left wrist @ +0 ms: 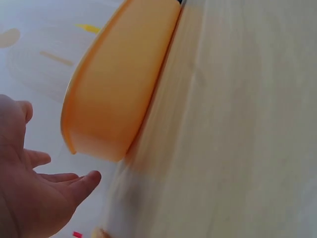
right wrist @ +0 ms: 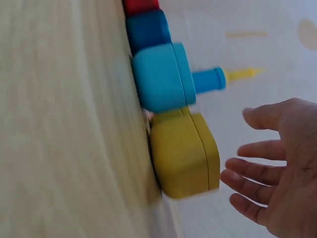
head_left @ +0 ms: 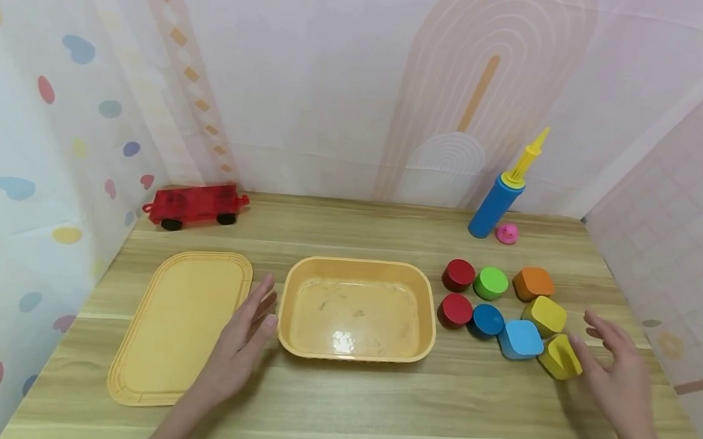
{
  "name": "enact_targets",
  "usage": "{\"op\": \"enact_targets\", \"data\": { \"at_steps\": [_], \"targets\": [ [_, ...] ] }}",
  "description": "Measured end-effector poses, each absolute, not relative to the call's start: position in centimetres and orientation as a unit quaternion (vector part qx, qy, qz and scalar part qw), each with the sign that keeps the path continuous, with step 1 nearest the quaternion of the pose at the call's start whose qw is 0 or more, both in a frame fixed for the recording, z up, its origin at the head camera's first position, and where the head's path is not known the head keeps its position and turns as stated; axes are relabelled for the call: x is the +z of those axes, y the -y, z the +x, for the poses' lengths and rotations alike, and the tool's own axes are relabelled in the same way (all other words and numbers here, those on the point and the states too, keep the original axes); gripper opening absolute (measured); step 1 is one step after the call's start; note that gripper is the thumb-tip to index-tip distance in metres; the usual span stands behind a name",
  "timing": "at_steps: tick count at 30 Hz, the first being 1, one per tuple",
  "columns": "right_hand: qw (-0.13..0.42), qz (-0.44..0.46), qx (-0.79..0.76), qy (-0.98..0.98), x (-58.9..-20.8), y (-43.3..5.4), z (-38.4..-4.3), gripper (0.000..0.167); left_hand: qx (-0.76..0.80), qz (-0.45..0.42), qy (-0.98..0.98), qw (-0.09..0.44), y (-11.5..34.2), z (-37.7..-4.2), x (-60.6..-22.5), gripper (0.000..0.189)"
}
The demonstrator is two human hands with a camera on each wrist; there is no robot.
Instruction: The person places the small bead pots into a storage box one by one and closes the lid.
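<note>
My left hand (head_left: 238, 349) hovers beside the left end of a yellow-orange plastic tub (head_left: 358, 265), fingers loosely bent and nothing in them. The left wrist view shows that tub (left wrist: 116, 74) from the side, with the fingertips near its lower corner. A matching flat lid (head_left: 181, 323) lies to the left, partly covered by the hand. On the right, my right hand (head_left: 617, 379) holds nothing, its fingers spread near a yellow block (head_left: 561, 358). In the right wrist view the yellow block (right wrist: 181, 156) sits just left of the fingertips, under a light blue block (right wrist: 161, 79).
Red (head_left: 458, 275), green (head_left: 491, 282), dark blue (head_left: 486, 321), orange (head_left: 534, 283) and other yellow (head_left: 545, 316) pieces stand grouped right of the tub. Behind them are a blue-yellow pump (head_left: 497, 204) and a pink duck (head_left: 508, 234). A red toy wagon (head_left: 197, 205) stands back left.
</note>
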State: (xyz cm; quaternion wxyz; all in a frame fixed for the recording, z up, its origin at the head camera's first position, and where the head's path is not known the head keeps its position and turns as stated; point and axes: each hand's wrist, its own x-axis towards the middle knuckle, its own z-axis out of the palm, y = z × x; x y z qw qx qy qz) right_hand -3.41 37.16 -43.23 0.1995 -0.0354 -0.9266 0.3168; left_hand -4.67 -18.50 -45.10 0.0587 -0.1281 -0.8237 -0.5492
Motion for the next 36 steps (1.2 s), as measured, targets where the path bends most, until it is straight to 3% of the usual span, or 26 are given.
{"op": "enact_targets", "data": {
  "at_steps": [10, 19, 36],
  "targets": [
    [0.12, -0.079, 0.36, 0.922, -44.0, -39.5, -2.3, 0.057, -0.631, -0.085, 0.77, 0.031, 17.5, -4.4, -45.6, 0.054],
    [-0.002, -0.092, 0.358, 0.929, -44.5, -40.4, -2.2, 0.077, -0.645, -0.082, 0.76, 0.005, 17.6, -4.5, -46.0, 0.056],
    [0.024, -0.101, 0.376, 0.921, -45.2, -40.4, -1.9, 0.071, -0.656, -0.12, 0.745, 0.0, 17.7, -4.6, -47.4, 0.065]
  ]
}}
